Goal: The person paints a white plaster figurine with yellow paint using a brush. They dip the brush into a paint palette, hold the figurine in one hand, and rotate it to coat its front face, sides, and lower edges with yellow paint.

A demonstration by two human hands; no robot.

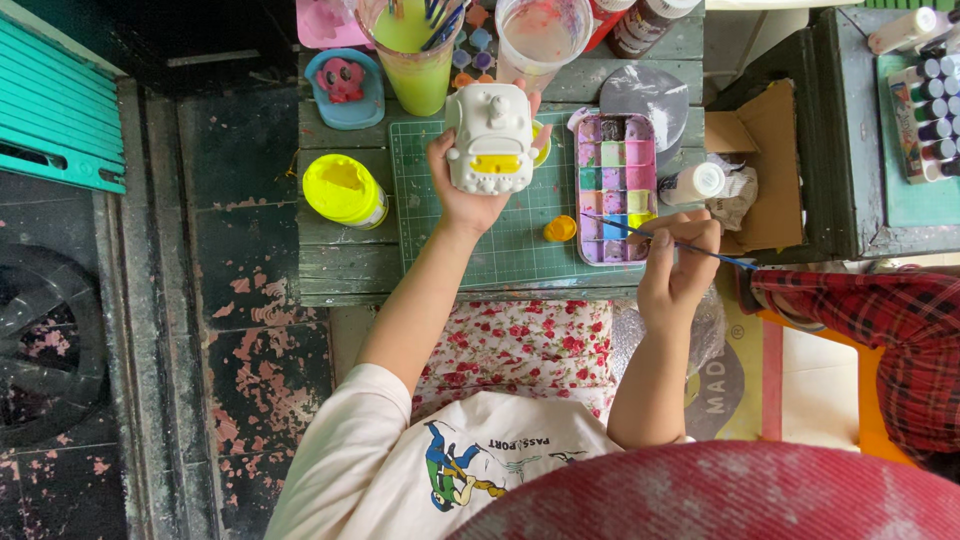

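My left hand [462, 190] holds up a white plaster figure [490, 137] with a yellow painted band, above the green cutting mat [440, 215]. My right hand [678, 268] grips a thin blue paintbrush [660, 238]; its tip rests at the lower cells of the rectangular paint palette [616, 188], which holds pink, green, blue and yellow paint. A small orange-yellow cap [560, 229] lies on the mat just left of the palette.
A yellow-lidded jar [344, 190] stands left of the mat. At the back are a green cup of brushes [415, 50], a clear water cup [542, 38], a blue dish [345, 88] and small paint pots. A white bottle [697, 181] and cardboard [765, 165] lie right; a red-plaid sleeve [870, 310] is beside me.
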